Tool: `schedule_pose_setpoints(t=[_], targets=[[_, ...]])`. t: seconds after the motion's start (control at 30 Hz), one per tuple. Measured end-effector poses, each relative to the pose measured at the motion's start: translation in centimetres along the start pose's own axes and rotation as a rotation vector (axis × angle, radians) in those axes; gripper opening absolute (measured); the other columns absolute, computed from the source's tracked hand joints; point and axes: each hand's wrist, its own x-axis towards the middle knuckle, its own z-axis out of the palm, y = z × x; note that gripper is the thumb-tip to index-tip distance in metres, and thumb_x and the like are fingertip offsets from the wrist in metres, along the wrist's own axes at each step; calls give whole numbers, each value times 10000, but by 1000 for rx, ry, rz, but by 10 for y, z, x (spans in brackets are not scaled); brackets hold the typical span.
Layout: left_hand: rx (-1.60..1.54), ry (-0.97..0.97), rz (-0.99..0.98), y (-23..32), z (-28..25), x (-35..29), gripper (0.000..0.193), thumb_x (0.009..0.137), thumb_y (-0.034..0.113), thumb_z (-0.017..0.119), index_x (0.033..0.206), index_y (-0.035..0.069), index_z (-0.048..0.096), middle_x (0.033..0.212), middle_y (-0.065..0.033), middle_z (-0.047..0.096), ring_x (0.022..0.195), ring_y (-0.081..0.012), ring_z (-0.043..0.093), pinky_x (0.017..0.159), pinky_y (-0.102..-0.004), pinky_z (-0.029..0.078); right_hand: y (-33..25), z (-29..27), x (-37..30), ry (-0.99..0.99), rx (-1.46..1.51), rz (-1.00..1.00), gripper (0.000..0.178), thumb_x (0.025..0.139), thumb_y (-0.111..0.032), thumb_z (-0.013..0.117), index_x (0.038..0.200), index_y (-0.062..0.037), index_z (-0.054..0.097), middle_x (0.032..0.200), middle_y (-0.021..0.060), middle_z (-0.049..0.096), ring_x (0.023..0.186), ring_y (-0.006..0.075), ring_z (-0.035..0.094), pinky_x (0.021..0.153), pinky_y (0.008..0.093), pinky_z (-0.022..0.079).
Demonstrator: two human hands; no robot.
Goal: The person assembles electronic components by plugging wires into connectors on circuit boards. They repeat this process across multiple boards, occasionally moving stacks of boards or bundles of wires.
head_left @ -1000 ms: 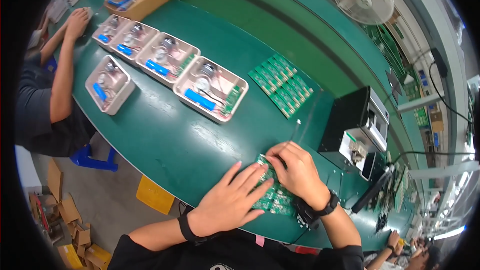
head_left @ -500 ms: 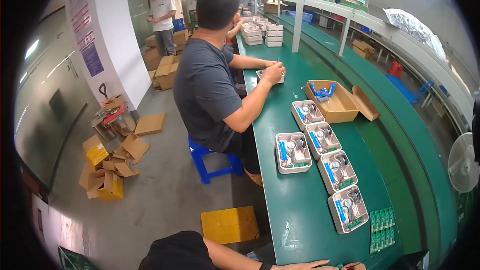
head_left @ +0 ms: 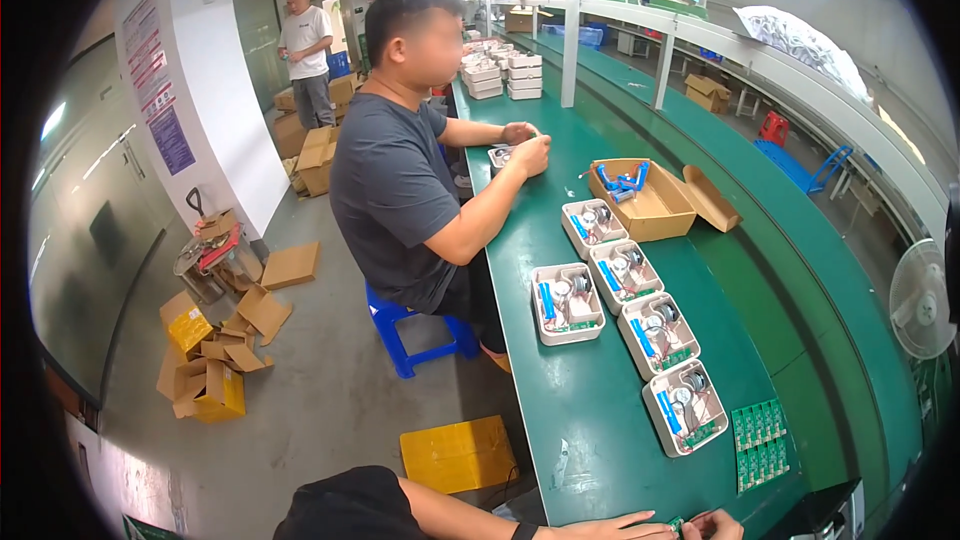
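Observation:
Low in the picture, my left hand [head_left: 612,528] rests on the green table, palm down with its fingers stretched out to the right. My right hand [head_left: 714,526], partly cut off by the lower edge, has its fingers bent together at a small green circuit board [head_left: 677,523]. The board lies between my two hands, and the left fingertips come close to it. Just beyond stand open white plastic housings [head_left: 686,408], each with a blue battery cell, a round part and wires inside. To their right lie panels of green circuit boards [head_left: 761,445].
A co-worker [head_left: 405,170] sits on a blue stool [head_left: 415,335] at the table's left edge, hands at another housing. A cardboard box [head_left: 640,202] holds blue cells. White housings [head_left: 524,76] are stacked farther off. A white fan [head_left: 922,300] stands right; flattened cartons [head_left: 215,360] lie on the floor.
The view has shifted, so the table's things sit farther left. My right hand shows more, at the circuit board. The co-worker's head has turned to the right.

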Motion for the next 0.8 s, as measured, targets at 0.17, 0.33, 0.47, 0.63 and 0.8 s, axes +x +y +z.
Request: schedule_pose_setpoints(t=[0.17,0.33,0.47,0.63,0.8], targets=[[224,-32,21,19,-25,4,853,1050,635,556,1697,98,411,1796,-205,312,1688,-379,242,1366,-621,134,32,-10,15,-87,76,21,188,901,-130,862,943,3,735,883,182,736,809,370,730,749,428,581],[241,7,-47,24,-45,11,785,929,447,823,1581,83,582,1674,-278,450,1554,-439,441,1275,-640,353,31,5,43,-45,-54,-171,284,852,-290,882,925,-35,782,874,219,767,825,417,758,699,512,592],[400,-43,-97,31,-59,21,831,832,402,903,1543,85,613,1621,-276,471,1501,-480,463,1281,-665,335,34,14,44,104,-6,-151,361,861,-322,895,996,-9,775,973,226,800,910,447,776,770,537,606],[345,-9,-69,33,-46,29,811,823,408,914,1508,84,626,1579,-245,496,1474,-464,471,1285,-668,336,37,-47,-60,296,334,-167,261,974,-216,841,1117,-8,775,999,169,814,966,302,799,827,412,618],[325,7,-106,31,-42,17,838,752,353,951,1478,69,643,1584,-244,490,1474,-484,467,1289,-685,327,93,-54,-142,435,41,129,205,985,-159,816,1114,-1,799,971,168,811,897,280,802,822,375,627]])
